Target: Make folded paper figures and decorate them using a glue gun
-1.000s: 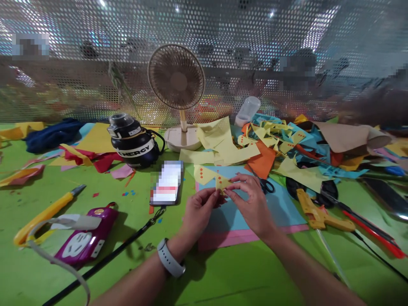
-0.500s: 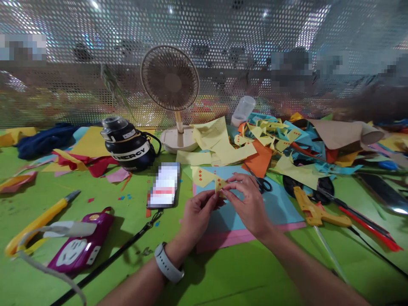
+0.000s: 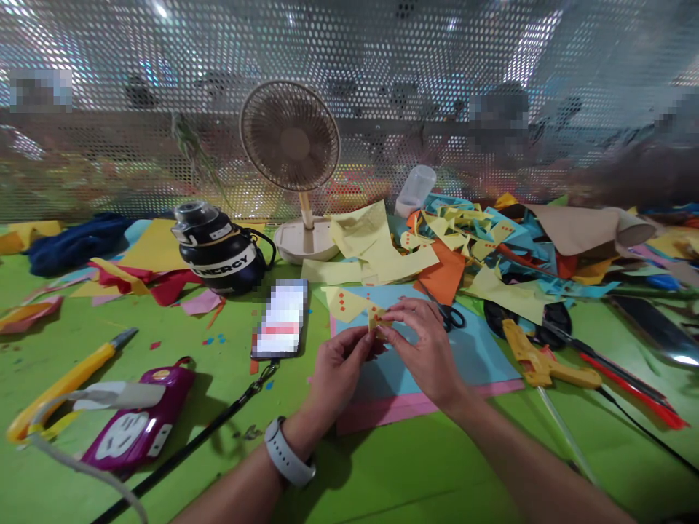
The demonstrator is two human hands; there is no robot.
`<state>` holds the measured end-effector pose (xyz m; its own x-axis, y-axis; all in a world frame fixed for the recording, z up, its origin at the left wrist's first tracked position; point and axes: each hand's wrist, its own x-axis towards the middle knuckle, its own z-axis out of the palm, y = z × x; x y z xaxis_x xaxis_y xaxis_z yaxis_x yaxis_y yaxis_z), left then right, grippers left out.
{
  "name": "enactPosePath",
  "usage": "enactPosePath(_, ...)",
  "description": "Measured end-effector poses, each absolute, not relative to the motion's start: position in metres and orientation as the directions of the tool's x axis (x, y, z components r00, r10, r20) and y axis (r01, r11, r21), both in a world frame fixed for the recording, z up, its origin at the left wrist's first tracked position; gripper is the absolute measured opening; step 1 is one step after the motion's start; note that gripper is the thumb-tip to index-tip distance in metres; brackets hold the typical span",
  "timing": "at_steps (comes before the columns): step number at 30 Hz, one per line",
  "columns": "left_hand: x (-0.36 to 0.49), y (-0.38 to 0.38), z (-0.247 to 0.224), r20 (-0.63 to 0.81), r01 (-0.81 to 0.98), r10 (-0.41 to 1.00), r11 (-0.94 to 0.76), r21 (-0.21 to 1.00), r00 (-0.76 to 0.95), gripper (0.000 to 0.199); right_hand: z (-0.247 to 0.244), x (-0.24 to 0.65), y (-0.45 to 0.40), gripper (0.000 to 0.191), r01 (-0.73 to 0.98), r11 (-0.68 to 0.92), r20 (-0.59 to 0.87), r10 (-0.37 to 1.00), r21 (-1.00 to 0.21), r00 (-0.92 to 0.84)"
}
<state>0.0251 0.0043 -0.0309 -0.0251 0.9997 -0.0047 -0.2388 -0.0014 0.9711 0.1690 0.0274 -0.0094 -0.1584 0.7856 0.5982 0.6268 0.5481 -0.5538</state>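
Between the fingertips of both hands is a small yellow paper piece (image 3: 373, 317) with orange diamond marks. My left hand (image 3: 341, 364), with a pale watch on its wrist, pinches it from the left and below. My right hand (image 3: 426, 349) holds its right edge between thumb and forefinger; the other fingers are curled above. Just behind lies another yellow paper piece with orange diamonds (image 3: 344, 303). Beneath the hands are blue sheets (image 3: 464, 356) over pink sheets (image 3: 393, 416). Black-handled scissors (image 3: 453, 317) rest beside the right fingers, their blades partly hidden.
A yellow glue gun (image 3: 546, 360) lies to the right, near a dark phone (image 3: 652, 327). A lit phone (image 3: 281, 320), black bottle (image 3: 221, 251) and fan (image 3: 292, 138) stand or lie left of centre. Purple power strip (image 3: 139, 418) and yellow cutter (image 3: 70, 378) are far left. Paper scraps (image 3: 470, 225) heap behind.
Both hands keep hold of the yellow paper piece in nearly the same place. The right fingertips shift very slightly on it. The view moves a little.
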Motion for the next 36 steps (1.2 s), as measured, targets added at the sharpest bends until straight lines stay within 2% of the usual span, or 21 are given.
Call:
enactPosePath(12,0.0254,0.0058,-0.0314,-0.025,-0.243,0.999,0.015,0.970,-0.038,0.025,-0.0103,0.1714,0.0274,0.008,0.580,0.557,0.587,0.794,-0.594,-0.161)
enactPosePath(16,0.0251,0.0056,-0.0313,-0.028,-0.242,0.999,0.017,0.970,-0.039,0.025,-0.0094,0.1720,0.0277,0.006,0.576,0.533,0.589,0.801,-0.620,-0.108)
enactPosePath(20,0.0239,0.0040,-0.0304,-0.003,-0.222,0.999,-0.005,0.975,-0.036,0.023,-0.0077,0.1736,0.0276,0.021,0.535,0.415,0.469,0.883,-0.736,-0.039)
enactPosePath(25,0.0226,0.0038,-0.0301,0.018,-0.208,1.000,-0.017,0.978,0.002,0.022,-0.0090,0.1745,0.0281,0.034,0.403,0.284,0.278,0.958,-0.870,-0.074)
enactPosePath(30,0.0221,0.0048,-0.0335,0.019,-0.211,1.000,-0.015,0.977,0.017,0.023,-0.0096,0.1740,0.0288,0.039,0.358,0.229,0.208,0.973,-0.905,-0.097)
enactPosePath(36,0.0220,0.0034,-0.0349,0.018,-0.221,1.000,-0.012,0.975,0.025,0.024,-0.0085,0.1744,0.0287,0.036,0.359,0.226,0.202,0.974,-0.906,-0.106)
